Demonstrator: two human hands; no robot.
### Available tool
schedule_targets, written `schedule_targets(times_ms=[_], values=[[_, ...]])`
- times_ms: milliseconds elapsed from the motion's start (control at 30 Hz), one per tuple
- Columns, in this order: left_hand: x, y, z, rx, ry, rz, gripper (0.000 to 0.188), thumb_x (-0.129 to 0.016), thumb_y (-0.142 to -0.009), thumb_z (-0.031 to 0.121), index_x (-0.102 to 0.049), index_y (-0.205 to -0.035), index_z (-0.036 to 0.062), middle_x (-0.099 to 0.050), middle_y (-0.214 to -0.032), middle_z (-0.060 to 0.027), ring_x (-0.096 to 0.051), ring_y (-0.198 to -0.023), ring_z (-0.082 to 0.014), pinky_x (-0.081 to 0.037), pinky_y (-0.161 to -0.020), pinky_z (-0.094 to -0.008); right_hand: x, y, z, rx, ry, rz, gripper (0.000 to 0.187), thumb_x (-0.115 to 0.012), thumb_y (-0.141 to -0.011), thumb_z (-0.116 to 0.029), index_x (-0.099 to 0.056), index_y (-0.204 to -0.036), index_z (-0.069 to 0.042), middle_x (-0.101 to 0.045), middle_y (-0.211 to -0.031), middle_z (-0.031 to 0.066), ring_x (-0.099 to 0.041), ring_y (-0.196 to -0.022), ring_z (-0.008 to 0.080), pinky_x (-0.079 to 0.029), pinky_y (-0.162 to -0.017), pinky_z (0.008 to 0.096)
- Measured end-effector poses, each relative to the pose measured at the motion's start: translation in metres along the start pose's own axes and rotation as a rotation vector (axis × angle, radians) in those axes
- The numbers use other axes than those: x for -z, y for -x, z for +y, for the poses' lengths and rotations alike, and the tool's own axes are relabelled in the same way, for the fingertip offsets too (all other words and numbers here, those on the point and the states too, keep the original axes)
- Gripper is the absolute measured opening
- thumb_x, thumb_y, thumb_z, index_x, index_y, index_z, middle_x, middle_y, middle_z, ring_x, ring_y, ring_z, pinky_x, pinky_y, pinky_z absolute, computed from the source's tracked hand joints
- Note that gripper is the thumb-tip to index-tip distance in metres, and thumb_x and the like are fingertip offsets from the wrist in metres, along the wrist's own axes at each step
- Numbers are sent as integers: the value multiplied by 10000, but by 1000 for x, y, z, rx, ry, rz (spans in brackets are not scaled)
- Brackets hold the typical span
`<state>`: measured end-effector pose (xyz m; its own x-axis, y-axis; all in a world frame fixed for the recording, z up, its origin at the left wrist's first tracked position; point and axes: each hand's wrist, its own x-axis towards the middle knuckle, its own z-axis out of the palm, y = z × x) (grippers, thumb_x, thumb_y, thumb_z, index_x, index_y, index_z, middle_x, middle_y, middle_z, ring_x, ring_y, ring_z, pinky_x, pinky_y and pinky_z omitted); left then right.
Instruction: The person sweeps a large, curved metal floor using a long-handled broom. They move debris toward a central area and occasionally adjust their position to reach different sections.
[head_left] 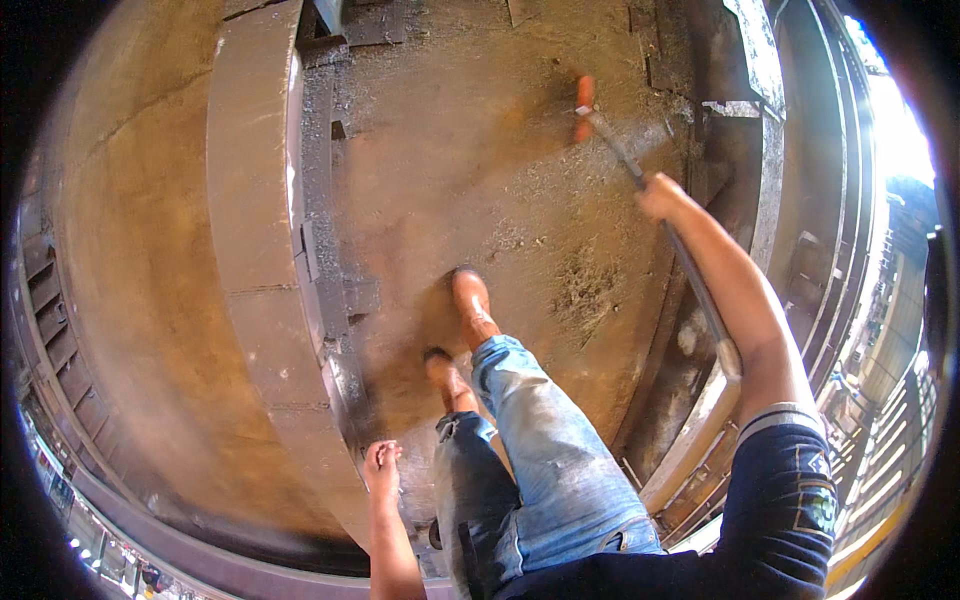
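In my right hand (662, 198) is the long grey handle of a sledgehammer (622, 160); the fingers are wrapped round it partway along. Its orange head points away from me, over the brown metal floor (440, 180), and looks slightly blurred. The handle's rear end runs back along my right forearm. Low on the left, my left hand (382, 467) hangs beside my legs with loosely curled fingers and nothing visible in them. It is nearest to the raised brown metal beam (262, 200).
Grit and scraps (590, 290) lie scattered on the floor ahead of my boots (470, 292). The raised beam runs along my left, with a broad rusty plate (140, 250) beyond it. A metal side wall with ledges (735, 170) rises on my right.
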<state>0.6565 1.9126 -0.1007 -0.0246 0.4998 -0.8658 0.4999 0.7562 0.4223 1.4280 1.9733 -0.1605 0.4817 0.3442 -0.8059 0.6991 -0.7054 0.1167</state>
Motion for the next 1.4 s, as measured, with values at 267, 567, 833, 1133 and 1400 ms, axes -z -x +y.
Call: schedule_targets(times_ms=[267, 567, 833, 1133, 1400], values=[[29, 21, -79, 19, -34, -35, 242, -603, -1022, 233, -666, -1113, 17, -718, -991, -113, -685, -917, -189, -521, -895, -351, -137, 211, -95, 305, 17, -216, 600, -571, -984, -310, -458, -1502, -30, -669, -1245, 274, -680, -1144, 370, -551, -990, 451], [113, 78, -213, 156, -71, 62, 139, -666, -990, 129, -674, -1046, 2, -733, -940, -81, -690, -820, -151, -530, -772, -286, -323, 234, -57, 359, -9, -292, 580, -624, -986, -359, -518, -1465, -50, -738, -946, 197, -730, -749, 275, -600, -669, 423], [145, 81, -278, 65, -290, 223, 164, -680, -953, 147, -679, -1019, -4, -737, -860, -79, -686, -763, -162, -544, -709, -327, -189, 167, 11, -86, -419, 417, 307, -634, -942, -268, -669, -1116, -18, -725, -941, 230, -726, -905, 382, -575, -748, 508], [-70, 204, -51, -941, -499, -394, 438, -831, -828, 228, -681, -1206, 66, -713, -1177, -153, -674, -1151, -286, -504, -1010, -421, -312, 338, -38, -56, -1616, 330, 388, -583, -921, -96, -435, -1275, -150, -583, -788, 90, -521, -526, 183, -433, -438, 379], [-240, 422, -90, -1405, -309, -1291, 230, -818, -753, 77, -592, -713, 98, -620, -704, -53, -647, -695, -286, -531, -883, -450, -515, 530, 52, -189, -2098, 70, 158, -564, -973, -198, -574, -1102, -109, -608, -797, 56, -584, -650, 166, -461, -502, 328]])
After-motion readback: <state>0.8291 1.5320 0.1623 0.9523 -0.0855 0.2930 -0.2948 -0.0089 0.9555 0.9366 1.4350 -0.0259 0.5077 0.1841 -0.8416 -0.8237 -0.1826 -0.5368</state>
